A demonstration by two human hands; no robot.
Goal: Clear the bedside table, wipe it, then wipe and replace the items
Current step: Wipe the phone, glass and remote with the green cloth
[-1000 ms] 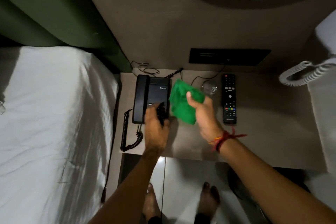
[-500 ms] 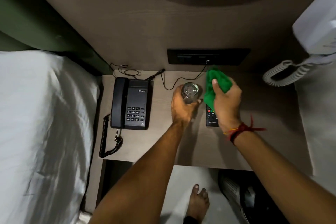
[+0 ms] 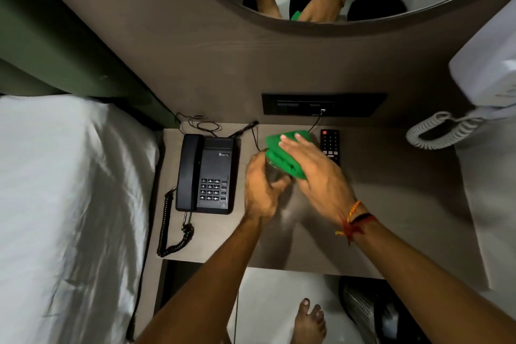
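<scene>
My left hand [image 3: 261,187] grips a clear drinking glass [image 3: 272,173] above the middle of the brown bedside table [image 3: 391,218]; the glass is mostly hidden by my fingers and the cloth. My right hand [image 3: 315,167] presses a green cloth [image 3: 279,153] over the top of the glass. A black desk phone [image 3: 206,176] with its handset and coiled cord lies on the table's left part. A black TV remote [image 3: 331,145] lies to the right of my hands, partly covered by my right hand.
A bed with a white sheet [image 3: 69,204] borders the table on the left. A dark socket panel [image 3: 324,105] with a plugged cable sits on the back wall. A white wall phone [image 3: 485,72] with coiled cord hangs at right. A bin [image 3: 371,313] and my bare foot [image 3: 310,321] are below.
My left hand left the phone and took the glass, lifting it toward me. My right hand brought the green cloth from over the remote onto the glass.
</scene>
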